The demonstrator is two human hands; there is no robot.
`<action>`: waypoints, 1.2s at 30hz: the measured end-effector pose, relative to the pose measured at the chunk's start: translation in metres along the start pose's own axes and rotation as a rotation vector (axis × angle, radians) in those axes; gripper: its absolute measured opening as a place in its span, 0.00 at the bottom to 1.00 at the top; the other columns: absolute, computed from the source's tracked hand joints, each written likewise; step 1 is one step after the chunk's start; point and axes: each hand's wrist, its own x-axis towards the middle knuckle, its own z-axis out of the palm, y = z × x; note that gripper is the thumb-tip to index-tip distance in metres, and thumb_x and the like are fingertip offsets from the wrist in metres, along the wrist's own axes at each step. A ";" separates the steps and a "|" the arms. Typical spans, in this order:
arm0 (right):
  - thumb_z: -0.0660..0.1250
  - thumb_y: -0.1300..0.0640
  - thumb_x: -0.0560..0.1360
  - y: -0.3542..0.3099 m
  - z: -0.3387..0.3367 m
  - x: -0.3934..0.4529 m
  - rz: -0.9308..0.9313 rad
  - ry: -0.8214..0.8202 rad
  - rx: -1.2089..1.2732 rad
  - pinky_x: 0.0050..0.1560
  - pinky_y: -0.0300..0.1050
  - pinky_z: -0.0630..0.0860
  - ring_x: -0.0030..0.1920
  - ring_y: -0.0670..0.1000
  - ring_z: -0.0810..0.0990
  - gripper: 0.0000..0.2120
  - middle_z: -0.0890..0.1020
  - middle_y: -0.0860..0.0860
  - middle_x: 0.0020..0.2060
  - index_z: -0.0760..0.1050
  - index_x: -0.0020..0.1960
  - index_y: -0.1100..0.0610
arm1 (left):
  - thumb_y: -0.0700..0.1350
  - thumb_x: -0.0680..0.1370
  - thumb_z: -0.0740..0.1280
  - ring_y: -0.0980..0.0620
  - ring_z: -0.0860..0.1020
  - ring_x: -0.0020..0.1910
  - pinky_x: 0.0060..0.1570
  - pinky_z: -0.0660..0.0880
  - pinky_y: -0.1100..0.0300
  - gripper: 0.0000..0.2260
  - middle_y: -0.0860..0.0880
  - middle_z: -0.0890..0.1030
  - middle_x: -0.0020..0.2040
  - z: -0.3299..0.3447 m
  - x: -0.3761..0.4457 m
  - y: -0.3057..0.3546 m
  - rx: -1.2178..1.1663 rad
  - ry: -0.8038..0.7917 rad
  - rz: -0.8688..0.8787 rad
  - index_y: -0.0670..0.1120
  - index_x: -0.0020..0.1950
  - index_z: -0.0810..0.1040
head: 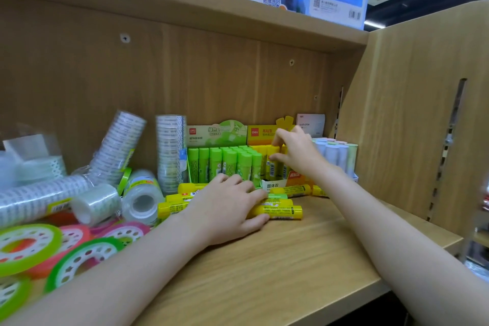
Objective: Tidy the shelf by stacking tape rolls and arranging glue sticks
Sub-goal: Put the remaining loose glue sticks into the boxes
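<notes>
Two bare hands are shown over a light wooden shelf (304,254). Two cardboard display boxes are seen against the back panel: a green display box (215,133) filled with upright green glue sticks (230,164), of which about six are counted in the front row, and beside it a yellow display box (260,132) holding upright yellow glue sticks (272,152). About seven loose yellow glue sticks (280,212) are seen lying flat on the shelf in front of the boxes; an exact count is prevented by the hand above them. Three long wrapped columns of clear tape rolls (169,151) are counted at the left, one upright, one leaning and one lying down, with two short clear tape stacks (141,197) lying on their sides in front. At least five flat coloured tape rolls in green and pink (26,246) are piled at the lower left.

The left hand (227,209) is laid palm down across the loose sticks, its fingers (254,193) gently curled and slightly spread, with the thumb touching the nearest stick. The right hand (296,153) is raised at the yellow box, forearm angled up from the lower right, and one upright yellow stick is pinched between thumb and forefinger.
</notes>
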 end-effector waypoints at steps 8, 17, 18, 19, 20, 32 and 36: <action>0.59 0.49 0.79 -0.003 -0.001 -0.007 0.008 0.009 -0.184 0.64 0.53 0.60 0.65 0.54 0.64 0.16 0.71 0.52 0.62 0.73 0.63 0.53 | 0.65 0.67 0.32 0.51 0.70 0.60 0.59 0.64 0.56 0.38 0.53 0.73 0.62 0.000 0.000 0.000 0.009 -0.004 0.000 0.56 0.70 0.64; 0.65 0.62 0.75 0.019 -0.026 -0.084 -0.105 -0.027 0.155 0.45 0.35 0.63 0.48 0.46 0.69 0.09 0.76 0.42 0.41 0.80 0.53 0.56 | 0.67 0.69 0.33 0.52 0.69 0.61 0.59 0.63 0.57 0.36 0.54 0.72 0.64 -0.002 0.000 -0.001 0.016 -0.052 -0.003 0.57 0.71 0.62; 0.66 0.60 0.75 0.022 -0.023 -0.084 -0.108 -0.120 0.099 0.50 0.37 0.64 0.52 0.47 0.69 0.10 0.78 0.45 0.46 0.79 0.56 0.55 | 0.67 0.72 0.36 0.52 0.69 0.62 0.60 0.63 0.57 0.33 0.54 0.72 0.64 -0.003 0.000 0.000 0.015 -0.063 -0.003 0.57 0.71 0.61; 0.67 0.59 0.75 0.024 -0.020 -0.083 -0.111 -0.186 0.045 0.54 0.39 0.66 0.55 0.48 0.69 0.12 0.78 0.47 0.51 0.77 0.58 0.53 | 0.67 0.74 0.39 0.52 0.69 0.62 0.60 0.62 0.57 0.31 0.54 0.72 0.64 -0.003 0.000 0.001 0.013 -0.069 -0.005 0.57 0.71 0.62; 0.67 0.58 0.74 0.024 -0.018 -0.080 -0.114 -0.220 -0.007 0.57 0.42 0.67 0.56 0.49 0.69 0.13 0.77 0.49 0.55 0.75 0.59 0.53 | 0.67 0.74 0.39 0.52 0.69 0.62 0.60 0.62 0.57 0.31 0.54 0.72 0.63 -0.003 0.000 0.001 0.010 -0.064 -0.008 0.57 0.71 0.62; 0.62 0.63 0.77 0.031 -0.028 -0.082 0.049 -0.029 0.585 0.53 0.46 0.75 0.54 0.48 0.76 0.11 0.76 0.47 0.54 0.74 0.54 0.49 | 0.68 0.72 0.37 0.50 0.70 0.58 0.60 0.63 0.56 0.33 0.52 0.72 0.60 -0.009 -0.002 0.002 0.025 -0.087 -0.060 0.56 0.68 0.65; 0.62 0.63 0.77 0.021 -0.033 -0.067 0.064 0.118 0.703 0.44 0.30 0.72 0.45 0.40 0.73 0.13 0.76 0.43 0.49 0.74 0.59 0.52 | 0.64 0.78 0.48 0.49 0.69 0.60 0.62 0.62 0.55 0.23 0.51 0.72 0.61 -0.011 -0.002 0.003 0.023 -0.114 -0.067 0.55 0.69 0.65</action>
